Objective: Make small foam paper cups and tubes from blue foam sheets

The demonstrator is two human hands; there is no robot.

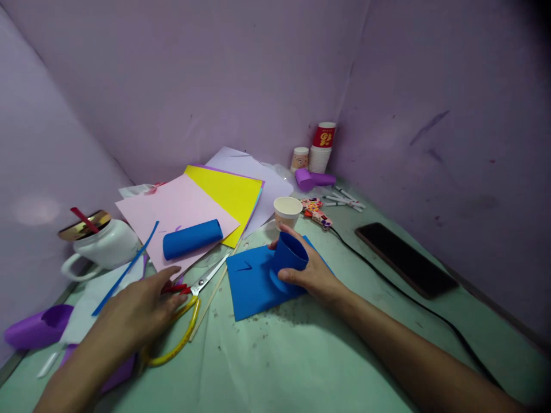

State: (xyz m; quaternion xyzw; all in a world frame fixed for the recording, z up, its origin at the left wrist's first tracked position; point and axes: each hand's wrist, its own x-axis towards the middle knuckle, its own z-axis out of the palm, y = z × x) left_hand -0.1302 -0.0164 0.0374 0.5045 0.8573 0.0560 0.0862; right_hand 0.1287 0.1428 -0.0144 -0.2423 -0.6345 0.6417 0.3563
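Note:
My left hand (144,304) is over the handles of a pair of scissors (209,277), thumb and forefinger apart with the red part between them. The scissors lie on the table, their yellow loop showing below the hand. My right hand (316,275) grips a paper cup wrapped in blue (286,252), tilted with its mouth toward me. The cup is above a blue sheet (252,292) with a small cut mark. Behind it stands a pale paper cup (287,209). A blue rolled tube (193,239) rests on pink paper (172,198). Beside my left wrist lies a narrow blue strip (124,269).
A white mug (114,244) and a purple curved piece (38,327) are at left. Yellow paper (235,198) lies behind. Stacked cups (321,155), purple rolls (305,179), white sticks (346,199), a corded floral-patterned tool (317,215) and a phone (404,258) are at right.

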